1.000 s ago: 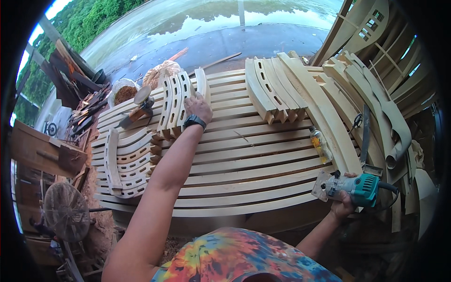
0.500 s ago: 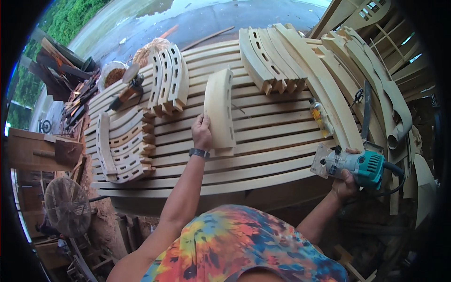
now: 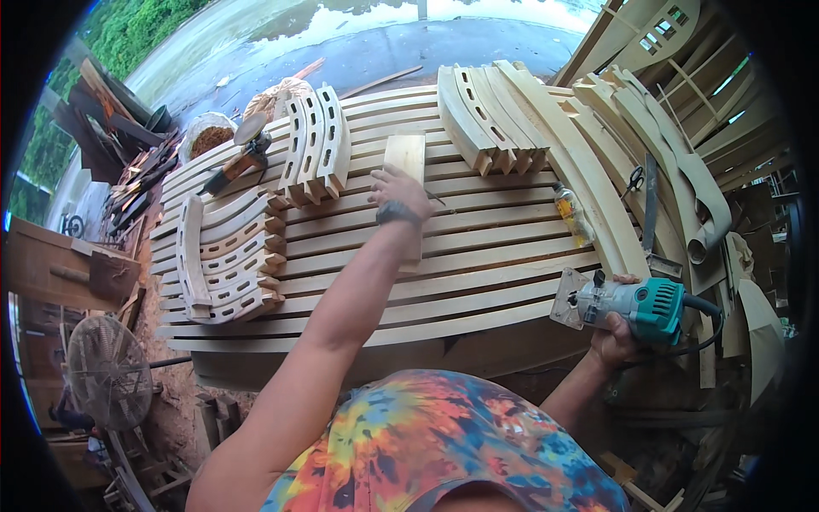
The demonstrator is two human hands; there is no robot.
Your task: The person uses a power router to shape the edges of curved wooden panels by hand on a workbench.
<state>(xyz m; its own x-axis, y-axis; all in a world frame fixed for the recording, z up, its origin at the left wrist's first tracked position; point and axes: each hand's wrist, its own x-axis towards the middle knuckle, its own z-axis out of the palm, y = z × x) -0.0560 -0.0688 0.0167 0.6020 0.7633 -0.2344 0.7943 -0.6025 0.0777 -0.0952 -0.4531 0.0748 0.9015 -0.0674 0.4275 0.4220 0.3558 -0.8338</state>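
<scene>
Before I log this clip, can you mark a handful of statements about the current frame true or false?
1. The right hand holds a teal-and-silver handheld power tool. True.
2. A dark wristband sits on the right wrist. False: the dark wristband is on the left wrist.
3. A clear bottle with yellow on it lies beside a long, curved, pale wooden beam. True.
4. The left hand is at the bottle. False: it is over a pale wooden piece with a flat face.
5. A round, wire-caged fan stands at the picture's left. True.
</scene>
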